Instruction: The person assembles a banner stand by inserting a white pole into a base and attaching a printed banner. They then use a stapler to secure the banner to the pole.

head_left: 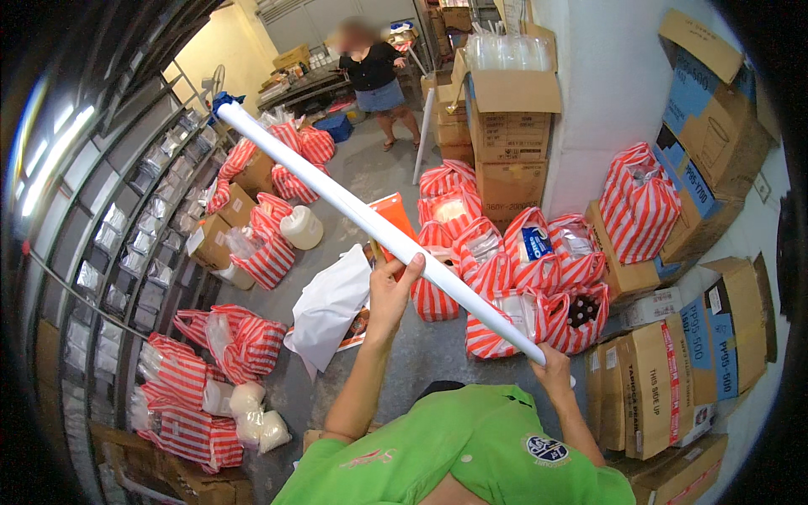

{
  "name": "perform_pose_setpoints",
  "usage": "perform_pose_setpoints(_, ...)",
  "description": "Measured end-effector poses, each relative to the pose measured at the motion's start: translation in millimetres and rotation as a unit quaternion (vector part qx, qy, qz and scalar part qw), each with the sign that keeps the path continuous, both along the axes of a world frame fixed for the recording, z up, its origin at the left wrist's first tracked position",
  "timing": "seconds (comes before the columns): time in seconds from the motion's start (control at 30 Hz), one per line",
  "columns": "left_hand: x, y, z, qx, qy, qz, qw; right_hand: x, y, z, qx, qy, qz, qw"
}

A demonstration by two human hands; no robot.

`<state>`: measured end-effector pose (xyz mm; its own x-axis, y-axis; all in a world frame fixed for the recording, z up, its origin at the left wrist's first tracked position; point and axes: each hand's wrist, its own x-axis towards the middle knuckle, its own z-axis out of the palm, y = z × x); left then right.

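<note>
Here we hold a long white tube [370, 223] slanted above the floor [370, 168] and striped bags [522, 269]. Our left hand [393, 290] pinches its middle, our right hand [553, 368] wraps its near end. It looks light and stiff, maybe smooth; two grips well apart steady it.

Both bare forearms rise from the green sleeves. The left hand [392, 290] reaches higher, fingers [412, 268] hooked upward; the right hand [553, 364] stays lower, fist closed.
</note>
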<state>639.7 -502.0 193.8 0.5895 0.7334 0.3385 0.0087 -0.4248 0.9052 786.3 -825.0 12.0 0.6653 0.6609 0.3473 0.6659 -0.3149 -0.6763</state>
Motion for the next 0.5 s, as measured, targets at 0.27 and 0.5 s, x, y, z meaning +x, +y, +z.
perform_pose_setpoints(0.27,-0.4,-18.4,23.6,-0.126,-0.074,-0.051,0.988,15.0,-9.7,3.3,-0.013,-0.002,-0.032,0.999)
perform_pose_setpoints(0.5,18.6,-39.0,25.3,-0.158,-0.070,-0.066,0.983,4.1,75.8,59.6,0.063,0.223,0.185,0.955)
